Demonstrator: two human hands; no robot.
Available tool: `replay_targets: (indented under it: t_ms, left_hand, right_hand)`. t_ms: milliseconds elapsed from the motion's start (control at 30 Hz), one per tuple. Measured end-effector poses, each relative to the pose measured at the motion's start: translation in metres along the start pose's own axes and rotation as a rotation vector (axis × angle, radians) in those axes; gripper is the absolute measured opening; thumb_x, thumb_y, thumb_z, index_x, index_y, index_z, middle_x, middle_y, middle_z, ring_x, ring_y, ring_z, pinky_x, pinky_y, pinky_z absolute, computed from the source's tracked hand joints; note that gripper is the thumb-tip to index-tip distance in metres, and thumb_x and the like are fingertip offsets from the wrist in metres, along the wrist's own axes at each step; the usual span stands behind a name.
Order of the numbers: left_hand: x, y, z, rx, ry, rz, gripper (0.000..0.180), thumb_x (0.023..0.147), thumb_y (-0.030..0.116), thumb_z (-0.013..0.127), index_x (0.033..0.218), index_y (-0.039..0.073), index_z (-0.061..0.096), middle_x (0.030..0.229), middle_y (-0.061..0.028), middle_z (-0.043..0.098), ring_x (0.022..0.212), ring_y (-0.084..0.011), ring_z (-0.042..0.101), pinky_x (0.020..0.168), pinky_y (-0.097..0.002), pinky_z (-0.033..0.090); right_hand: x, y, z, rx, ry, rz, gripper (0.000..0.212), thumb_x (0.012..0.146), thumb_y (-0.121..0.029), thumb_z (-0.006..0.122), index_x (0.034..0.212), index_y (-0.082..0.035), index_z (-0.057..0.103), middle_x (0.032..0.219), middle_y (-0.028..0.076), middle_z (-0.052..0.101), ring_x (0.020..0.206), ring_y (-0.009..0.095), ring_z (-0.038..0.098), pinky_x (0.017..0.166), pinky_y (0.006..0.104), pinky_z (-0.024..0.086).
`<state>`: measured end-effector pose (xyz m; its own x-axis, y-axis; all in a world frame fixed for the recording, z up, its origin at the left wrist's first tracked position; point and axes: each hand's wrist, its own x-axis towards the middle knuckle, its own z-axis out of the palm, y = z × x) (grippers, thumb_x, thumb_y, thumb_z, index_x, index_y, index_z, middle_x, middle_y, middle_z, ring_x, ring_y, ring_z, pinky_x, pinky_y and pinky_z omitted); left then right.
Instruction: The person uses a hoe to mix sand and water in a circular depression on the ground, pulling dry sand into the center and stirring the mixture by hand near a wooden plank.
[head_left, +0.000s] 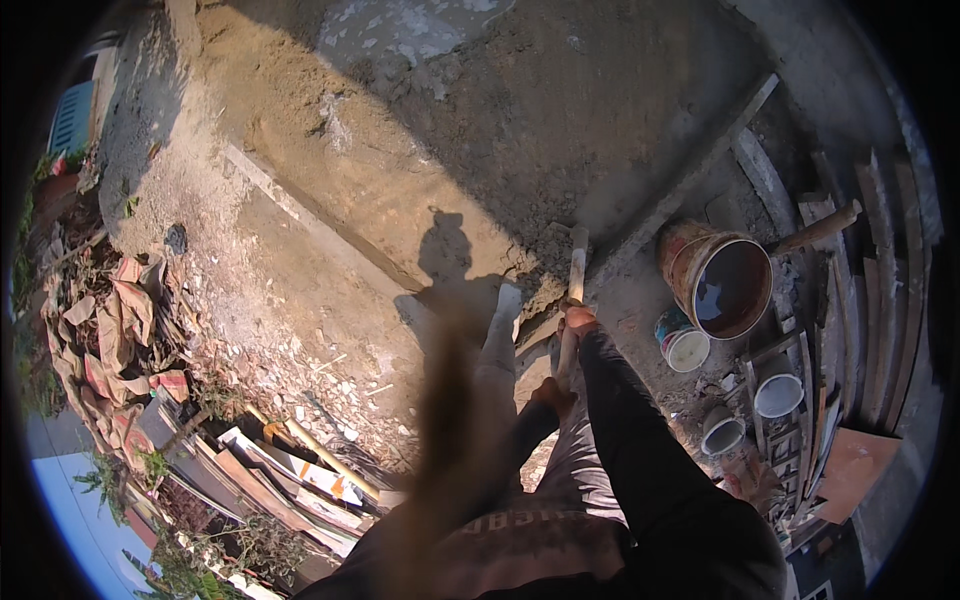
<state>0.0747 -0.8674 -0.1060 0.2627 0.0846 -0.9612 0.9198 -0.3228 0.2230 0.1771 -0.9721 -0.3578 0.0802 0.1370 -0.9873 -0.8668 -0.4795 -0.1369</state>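
My right hand [580,319] is wrapped round the pale wooden shaft of a long-handled tool [578,264]. Lower down, nearer my body, my left hand [555,398] grips the same shaft. The shaft's far end reaches the edge of a heap of damp, sandy mortar [480,140]; I cannot make out the tool's head there. My legs stand just left of the shaft. A blurred brown strip [440,430] hangs close in front and hides part of the ground and my left side.
Boards [680,200] edge the mortar at right and left. To the right stand a large bucket of dark water [665,255], a small paint pail [688,350], two more pails and stacked planks [875,300]. Torn sacks [125,310], scrap wood [290,480] and rubble lie left.
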Motion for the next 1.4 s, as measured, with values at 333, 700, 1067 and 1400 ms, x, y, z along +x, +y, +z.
replay_targets:
  t_ms: [333, 700, 1067, 1400]
  left_hand:
    - [-0.104, 0.099, -0.216, -0.863, -0.219, 0.115, 0.02, 0.087, 0.03, 0.063, 0.085, 0.011, 0.056, 0.06, 0.0008, 0.045, 0.041, -0.0097, 0.037, 0.037, -0.0285, 0.027]
    - [-0.181, -0.023, -0.624, -0.608, 0.208, 0.502, 0.037, 0.093, 0.033, 0.059, 0.112, 0.002, 0.068, 0.063, 0.0007, 0.054, 0.049, -0.0064, 0.042, 0.045, -0.0228, 0.032]
    - [-0.076, -0.093, -0.598, -0.452, 0.31, 0.511, 0.047, 0.09, 0.046, 0.063, 0.109, 0.003, 0.067, 0.094, -0.016, 0.07, 0.089, -0.0267, 0.068, 0.079, -0.037, 0.051]
    - [-0.143, -0.09, -0.478, -0.19, -0.164, 0.663, 0.057, 0.082, 0.051, 0.07, 0.119, 0.009, 0.064, 0.118, -0.0127, 0.066, 0.108, -0.027, 0.063, 0.091, -0.036, 0.048]
  right_hand:
    - [-0.161, -0.205, 0.06, 0.619, -0.124, 0.033, 0.031, 0.095, -0.023, 0.054, 0.113, -0.004, 0.036, 0.069, 0.011, 0.05, 0.056, 0.026, 0.054, 0.051, 0.0409, 0.051]
    - [-0.216, -0.469, 0.371, 1.137, 0.172, -0.254, 0.019, 0.094, -0.01, 0.049, 0.108, 0.001, 0.042, 0.084, 0.012, 0.05, 0.065, 0.02, 0.052, 0.058, 0.0355, 0.052]
    - [-0.273, -0.468, 0.361, 1.056, 0.54, -0.625, 0.014, 0.092, -0.014, 0.055, 0.093, -0.003, 0.046, 0.073, 0.006, 0.048, 0.059, 0.017, 0.051, 0.054, 0.0337, 0.048]
    - [-0.36, -0.329, 0.094, 0.207, 0.65, -0.338, 0.024, 0.087, -0.019, 0.059, 0.086, 0.005, 0.066, 0.069, 0.011, 0.061, 0.054, 0.023, 0.063, 0.048, 0.0375, 0.049]
